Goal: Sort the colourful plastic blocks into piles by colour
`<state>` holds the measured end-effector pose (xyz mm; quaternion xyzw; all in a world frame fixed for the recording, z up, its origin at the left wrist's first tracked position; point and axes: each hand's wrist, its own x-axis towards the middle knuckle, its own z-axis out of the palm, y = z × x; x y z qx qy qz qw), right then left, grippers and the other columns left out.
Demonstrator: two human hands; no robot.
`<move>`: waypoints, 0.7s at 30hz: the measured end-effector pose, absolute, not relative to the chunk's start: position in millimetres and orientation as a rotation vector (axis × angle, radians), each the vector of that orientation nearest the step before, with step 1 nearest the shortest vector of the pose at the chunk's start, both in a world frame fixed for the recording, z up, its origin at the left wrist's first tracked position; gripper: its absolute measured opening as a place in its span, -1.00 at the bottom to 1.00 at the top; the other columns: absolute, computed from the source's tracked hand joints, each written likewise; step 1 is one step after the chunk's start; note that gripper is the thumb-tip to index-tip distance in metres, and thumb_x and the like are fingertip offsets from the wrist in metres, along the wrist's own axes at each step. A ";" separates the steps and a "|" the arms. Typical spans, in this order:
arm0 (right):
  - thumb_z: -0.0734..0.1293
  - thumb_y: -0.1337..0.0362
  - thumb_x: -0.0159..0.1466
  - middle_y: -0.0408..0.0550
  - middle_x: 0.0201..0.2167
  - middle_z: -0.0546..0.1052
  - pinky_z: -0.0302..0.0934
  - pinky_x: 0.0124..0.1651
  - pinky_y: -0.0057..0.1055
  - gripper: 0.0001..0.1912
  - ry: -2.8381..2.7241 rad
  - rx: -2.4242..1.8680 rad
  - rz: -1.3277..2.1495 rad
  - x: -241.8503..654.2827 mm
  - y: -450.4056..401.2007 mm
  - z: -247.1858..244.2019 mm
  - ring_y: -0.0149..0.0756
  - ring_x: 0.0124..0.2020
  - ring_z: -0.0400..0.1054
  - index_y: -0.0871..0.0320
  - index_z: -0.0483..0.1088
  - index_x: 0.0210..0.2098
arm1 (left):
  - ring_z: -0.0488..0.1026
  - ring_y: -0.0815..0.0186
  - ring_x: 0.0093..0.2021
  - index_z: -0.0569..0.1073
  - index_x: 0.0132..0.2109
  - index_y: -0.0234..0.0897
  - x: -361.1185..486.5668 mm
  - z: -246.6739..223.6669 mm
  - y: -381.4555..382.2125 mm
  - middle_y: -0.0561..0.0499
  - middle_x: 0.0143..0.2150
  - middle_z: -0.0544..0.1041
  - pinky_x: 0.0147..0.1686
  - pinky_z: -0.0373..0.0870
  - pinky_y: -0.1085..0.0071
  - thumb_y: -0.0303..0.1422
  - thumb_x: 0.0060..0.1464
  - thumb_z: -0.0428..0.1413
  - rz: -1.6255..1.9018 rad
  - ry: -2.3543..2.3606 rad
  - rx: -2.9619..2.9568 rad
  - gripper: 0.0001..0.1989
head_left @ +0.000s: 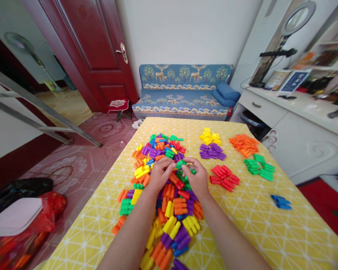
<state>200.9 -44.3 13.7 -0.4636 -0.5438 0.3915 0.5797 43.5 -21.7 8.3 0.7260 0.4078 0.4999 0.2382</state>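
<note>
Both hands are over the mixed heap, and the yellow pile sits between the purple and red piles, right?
Not quite: in the head view, the purple pile sits between the yellow pile and red pile. The left hand and right hand are indeed over the mixed heap.

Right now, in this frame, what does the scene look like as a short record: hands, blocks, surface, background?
Left hand: over the mixed pile, fingertips close to a green block; contact unclear
Right hand: pinching that green block
Mixed pile: many colours, around and beneath the hands
Single-colour groups, right of pile: yellow, purple, red, orange, green, blue
Surface: yellow patterned tablecloth
Background: blue sofa, dark red door
</note>
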 end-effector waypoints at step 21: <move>0.34 0.15 0.00 0.17 -0.33 0.52 0.20 -0.34 -0.05 -0.79 -1.115 -2.387 -0.043 509.4 17.2 -0.3 0.14 -0.28 0.38 0.05 0.49 -0.37 | 0.43 0.31 -0.35 0.54 -0.41 -0.30 45.0 5.7 -19.3 -0.05 -0.41 0.50 -0.32 0.35 0.38 -0.25 0.20 0.05 1.391 1.135 1.952 -0.69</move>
